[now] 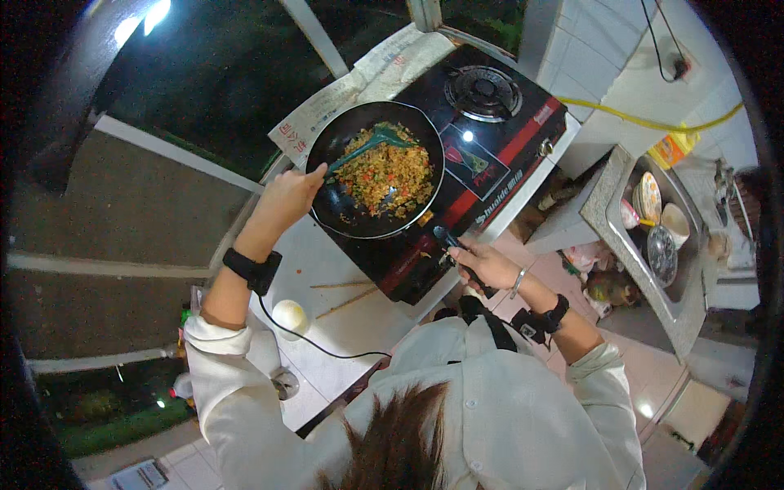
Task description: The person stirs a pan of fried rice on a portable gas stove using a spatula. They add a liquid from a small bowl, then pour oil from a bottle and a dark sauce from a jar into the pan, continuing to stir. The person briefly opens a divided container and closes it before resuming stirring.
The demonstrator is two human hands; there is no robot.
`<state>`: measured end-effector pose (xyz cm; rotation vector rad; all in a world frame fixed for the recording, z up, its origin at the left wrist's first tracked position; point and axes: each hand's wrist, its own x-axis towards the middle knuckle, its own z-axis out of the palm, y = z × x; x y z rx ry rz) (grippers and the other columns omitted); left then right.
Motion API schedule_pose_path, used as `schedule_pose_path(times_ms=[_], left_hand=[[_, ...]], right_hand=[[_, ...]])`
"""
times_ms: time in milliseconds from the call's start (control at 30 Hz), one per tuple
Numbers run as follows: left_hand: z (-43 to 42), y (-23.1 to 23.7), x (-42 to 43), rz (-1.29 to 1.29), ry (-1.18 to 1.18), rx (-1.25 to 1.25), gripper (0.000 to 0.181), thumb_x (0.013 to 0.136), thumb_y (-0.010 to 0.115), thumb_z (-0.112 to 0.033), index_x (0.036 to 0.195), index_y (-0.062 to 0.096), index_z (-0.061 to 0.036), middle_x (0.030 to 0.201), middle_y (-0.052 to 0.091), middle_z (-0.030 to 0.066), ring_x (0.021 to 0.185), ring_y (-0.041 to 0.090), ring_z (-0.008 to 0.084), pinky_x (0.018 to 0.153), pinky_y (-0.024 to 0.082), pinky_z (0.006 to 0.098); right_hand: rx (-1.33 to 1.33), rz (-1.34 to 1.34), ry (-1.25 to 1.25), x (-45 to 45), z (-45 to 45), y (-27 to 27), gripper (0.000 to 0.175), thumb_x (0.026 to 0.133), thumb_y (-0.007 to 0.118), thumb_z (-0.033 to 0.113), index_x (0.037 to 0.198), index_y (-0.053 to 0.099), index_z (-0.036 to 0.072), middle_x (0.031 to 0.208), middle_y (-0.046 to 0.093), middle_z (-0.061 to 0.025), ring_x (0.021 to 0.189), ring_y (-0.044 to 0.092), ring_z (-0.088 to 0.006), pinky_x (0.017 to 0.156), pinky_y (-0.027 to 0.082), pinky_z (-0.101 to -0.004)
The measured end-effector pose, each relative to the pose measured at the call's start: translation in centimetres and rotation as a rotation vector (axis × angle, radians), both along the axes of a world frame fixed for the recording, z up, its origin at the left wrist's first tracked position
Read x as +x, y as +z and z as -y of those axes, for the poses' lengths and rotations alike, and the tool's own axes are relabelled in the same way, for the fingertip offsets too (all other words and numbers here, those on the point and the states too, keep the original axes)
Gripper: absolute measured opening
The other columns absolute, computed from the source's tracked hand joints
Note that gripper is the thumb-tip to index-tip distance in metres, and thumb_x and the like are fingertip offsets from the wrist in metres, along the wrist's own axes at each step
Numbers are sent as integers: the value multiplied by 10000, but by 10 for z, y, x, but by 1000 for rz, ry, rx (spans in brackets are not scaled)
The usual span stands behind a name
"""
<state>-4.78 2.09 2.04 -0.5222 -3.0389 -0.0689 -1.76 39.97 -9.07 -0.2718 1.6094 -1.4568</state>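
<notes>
My left hand is closed around the handle of a dark green spatula, whose blade rests in fried rice. The fried rice, with red and green bits, lies in a black wok over the near-left side of a gas stove. My right hand grips the wok's black handle, to the lower right of the wok. Two wooden chopsticks and a pale round container are on the white counter, below the wok in view.
A bare burner is on the far side of the glass-topped stove. Printed sheeting lines the window side. At the right, a metal sink holds bowls and plates. A yellow hose runs along the wall. A black cable crosses the counter.
</notes>
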Motion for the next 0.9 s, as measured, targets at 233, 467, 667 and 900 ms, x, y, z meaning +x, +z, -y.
schedule_pose_path(times_ms=[233, 467, 667, 900], left_hand=[[14, 10, 77, 235, 413, 276, 271, 928, 600, -134, 1169, 655, -22, 730, 604, 254, 608, 595, 389, 563, 473, 409], [-24, 5, 153, -101, 650, 523, 305, 921, 632, -159, 1211, 649, -65, 705, 563, 242, 556, 533, 362, 563, 460, 374], [-67, -3, 169, -266, 646, 566, 288, 909, 638, -153, 1185, 664, -75, 775, 604, 255, 662, 603, 401, 616, 489, 397], [-82, -16, 187, -375, 690, 588, 316, 908, 637, -159, 1214, 637, -80, 832, 625, 258, 746, 622, 424, 670, 503, 434]], right_hand=[[13, 46, 4, -3, 0, 0, 344, 1015, 479, 410, 1029, 475, 66, 663, 493, -4, 465, 516, -126, 421, 429, -286], [-29, -79, 74, -9, -4, 14, 353, 1019, 468, 404, 1077, 497, 57, 661, 526, -23, 435, 504, -141, 382, 411, -306], [2, 73, 115, -18, -14, 13, 413, 1002, 504, 428, 1160, 530, 47, 692, 527, -17, 479, 524, -128, 425, 423, -291], [-7, 82, 102, -7, -3, 13, 394, 1003, 496, 447, 1112, 528, 70, 693, 509, -10, 516, 502, -116, 446, 428, -288]])
